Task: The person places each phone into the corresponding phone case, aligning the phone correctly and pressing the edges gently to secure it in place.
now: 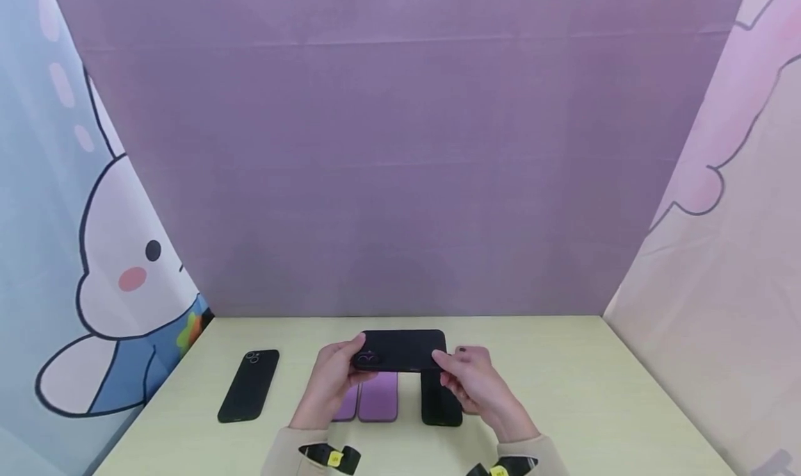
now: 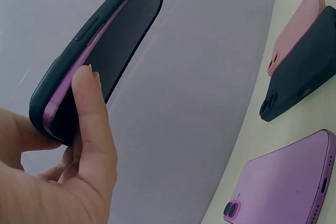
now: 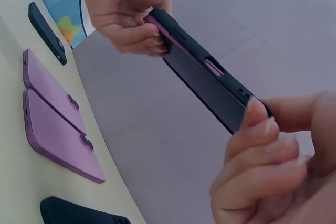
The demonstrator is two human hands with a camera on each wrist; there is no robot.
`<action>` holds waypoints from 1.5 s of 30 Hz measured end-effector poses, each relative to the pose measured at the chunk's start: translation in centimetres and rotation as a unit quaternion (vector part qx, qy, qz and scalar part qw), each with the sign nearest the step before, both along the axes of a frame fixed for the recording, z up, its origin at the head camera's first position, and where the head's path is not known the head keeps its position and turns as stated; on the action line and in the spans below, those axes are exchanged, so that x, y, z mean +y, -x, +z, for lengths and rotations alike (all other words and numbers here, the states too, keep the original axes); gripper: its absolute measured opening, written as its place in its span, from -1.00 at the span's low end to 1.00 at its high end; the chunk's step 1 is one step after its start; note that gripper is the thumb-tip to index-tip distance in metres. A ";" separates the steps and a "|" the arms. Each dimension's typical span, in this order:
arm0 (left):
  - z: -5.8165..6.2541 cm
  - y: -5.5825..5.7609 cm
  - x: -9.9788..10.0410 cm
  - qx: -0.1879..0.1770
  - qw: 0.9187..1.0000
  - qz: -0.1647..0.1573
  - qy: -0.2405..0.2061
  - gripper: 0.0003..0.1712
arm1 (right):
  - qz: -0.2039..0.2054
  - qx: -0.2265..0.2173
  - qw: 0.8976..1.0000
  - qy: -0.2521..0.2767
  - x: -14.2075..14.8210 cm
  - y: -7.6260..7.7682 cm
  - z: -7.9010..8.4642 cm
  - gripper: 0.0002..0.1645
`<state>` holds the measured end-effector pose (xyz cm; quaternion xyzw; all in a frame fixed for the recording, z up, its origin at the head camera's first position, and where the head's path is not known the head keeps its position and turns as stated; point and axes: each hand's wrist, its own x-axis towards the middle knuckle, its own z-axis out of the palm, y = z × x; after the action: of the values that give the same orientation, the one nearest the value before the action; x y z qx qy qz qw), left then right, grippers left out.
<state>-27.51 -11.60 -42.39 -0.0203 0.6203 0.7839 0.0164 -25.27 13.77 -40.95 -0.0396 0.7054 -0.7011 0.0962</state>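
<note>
A purple phone (image 2: 65,88) sits in a black phone case (image 1: 400,349), held above the table with the case's back turned up. In the left wrist view, the phone's purple side stands partly out past the case edge, and its dark screen faces down. My left hand (image 1: 328,380) grips the camera end between thumb and fingers. At the other end, my right hand (image 1: 480,387) pinches the case, thumb on its back and curled fingers beneath, as the right wrist view (image 3: 262,166) also shows.
Below the hands, two purple phones (image 1: 378,401) lie side by side on the pale table (image 1: 582,406). A black case (image 1: 440,405) and a pink phone (image 1: 472,351) lie right of them. Another black-backed phone or case (image 1: 249,387) lies at left. Cloth walls surround the table.
</note>
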 end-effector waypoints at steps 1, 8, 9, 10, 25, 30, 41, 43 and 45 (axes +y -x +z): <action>0.0 0.0 0.0 -0.001 1.000 0.002 -0.001 -0.51 | 0.000 -0.002 1.000 0.000 0.0 0.0 0.0 -0.49; 0.1 -0.1 -0.2 0.001 1.000 -0.001 0.002 -0.50 | 0.000 0.009 1.000 -0.023 -0.4 0.0 -0.1 -0.51; 0.1 -0.1 -0.2 0.002 1.000 -0.002 0.003 -0.50 | -0.003 0.013 1.000 -0.021 -0.5 0.0 -0.1 -0.50; 0.1 -0.1 -0.2 0.002 1.000 -0.003 0.003 -0.50 | -0.007 0.018 1.000 -0.018 -0.6 0.1 -0.2 -0.51; 0.2 -0.2 -0.1 0.011 1.000 -0.025 0.009 -0.48 | -0.058 0.004 0.997 0.042 -0.8 0.2 0.0 -0.55; 0.2 -0.4 0.1 0.021 0.999 -0.043 0.020 -0.47 | -0.078 0.001 0.996 0.043 -0.8 0.4 -0.1 -0.53; 0.2 -0.2 0.2 0.025 0.996 -0.079 0.020 -0.39 | -0.097 -0.028 0.988 0.115 -0.7 0.6 -0.4 -0.61; 0.2 -0.2 0.1 0.024 0.995 -0.091 0.020 -0.38 | -0.104 -0.027 0.987 0.120 -0.6 0.6 -0.4 -0.60; 0.3 -0.2 0.1 0.023 0.994 -0.104 0.022 -0.38 | -0.108 -0.028 0.986 0.122 -0.5 0.6 -0.4 -0.60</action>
<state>-27.32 -11.52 -42.13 0.0620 0.6363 0.7644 0.0833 -25.89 13.26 -41.35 0.0450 0.6114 -0.7893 0.0337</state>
